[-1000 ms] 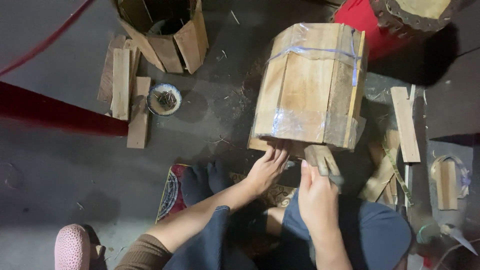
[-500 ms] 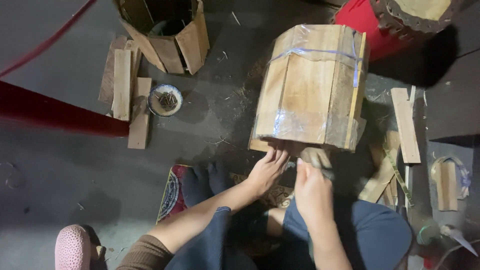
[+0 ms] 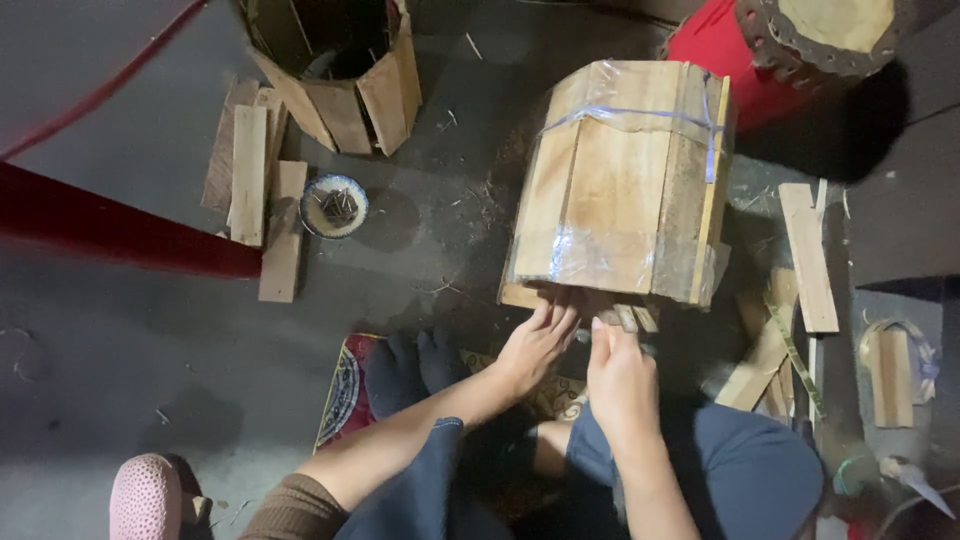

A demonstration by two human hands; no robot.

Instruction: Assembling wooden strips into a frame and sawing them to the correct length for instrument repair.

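The left hand (image 3: 535, 345) pressed flat on the wooden barrel (image 3: 620, 185)'s near rim, and the right hand (image 3: 618, 372) gripped a small tool (image 3: 628, 320), best held steady.

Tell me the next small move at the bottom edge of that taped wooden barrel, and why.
Probably press the left hand harder against the barrel rim: it lies on its side, and the right hand holds a small tool at the same edge, though the tool is too hidden to identify.

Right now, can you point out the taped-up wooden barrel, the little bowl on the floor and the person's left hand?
Wooden barrel (image 3: 620, 180), head view: middle of its plastic-wrapped staves.
Small bowl (image 3: 334, 206), head view: its inside, which holds small dark bits.
Left hand (image 3: 535, 345), head view: back of the hand, at the barrel's lower edge.
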